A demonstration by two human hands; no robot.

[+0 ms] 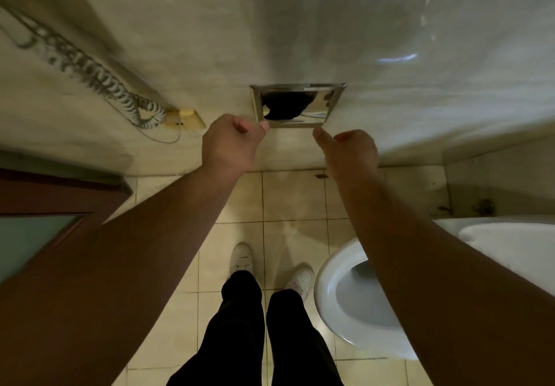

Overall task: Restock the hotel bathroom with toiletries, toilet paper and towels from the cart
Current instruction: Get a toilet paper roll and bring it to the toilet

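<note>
My left hand is curled, thumb at the lower left corner of the holder; I cannot tell whether it pinches. My right hand, curled and empty, stops just short. The holder lies at 12 o'clock, long axis 9-to-3; left is nearer.

Both arms reach forward, left grip and right grip with fingers curled.
</note>
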